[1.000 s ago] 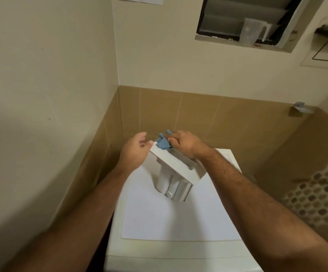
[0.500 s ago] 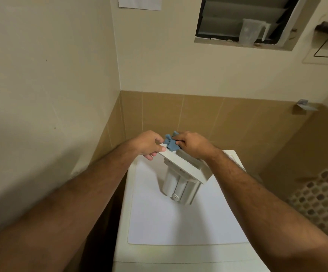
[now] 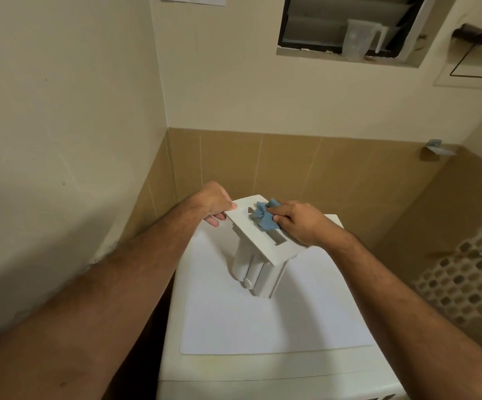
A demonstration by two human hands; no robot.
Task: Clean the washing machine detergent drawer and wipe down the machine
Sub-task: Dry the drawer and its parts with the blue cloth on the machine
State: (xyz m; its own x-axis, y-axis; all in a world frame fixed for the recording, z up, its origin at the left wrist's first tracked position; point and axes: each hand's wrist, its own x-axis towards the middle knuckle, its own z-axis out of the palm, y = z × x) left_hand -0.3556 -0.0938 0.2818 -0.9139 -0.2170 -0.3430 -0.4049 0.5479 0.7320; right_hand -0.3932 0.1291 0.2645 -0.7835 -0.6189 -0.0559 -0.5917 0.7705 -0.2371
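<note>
A white detergent drawer (image 3: 262, 241) stands tilted on the white top of the washing machine (image 3: 262, 327), its flat front panel facing up. My left hand (image 3: 212, 202) grips the panel's far left corner, thumb on top and fingers underneath. My right hand (image 3: 300, 223) holds a crumpled blue cloth (image 3: 262, 216) and presses it on the panel beside the slot opening. The drawer's compartments (image 3: 251, 269) hang below the panel and rest on the machine.
The machine stands in a corner, with a cream wall (image 3: 60, 140) close on the left and tan tiles (image 3: 291, 163) behind. A clear measuring jug (image 3: 358, 39) stands on the window ledge above. A honeycomb-patterned surface (image 3: 470, 272) is on the right.
My left hand closed on the drawer panel's corner. The drawer has tipped so that more of its panel faces me, and the cloth moved from the top edge onto the panel face.
</note>
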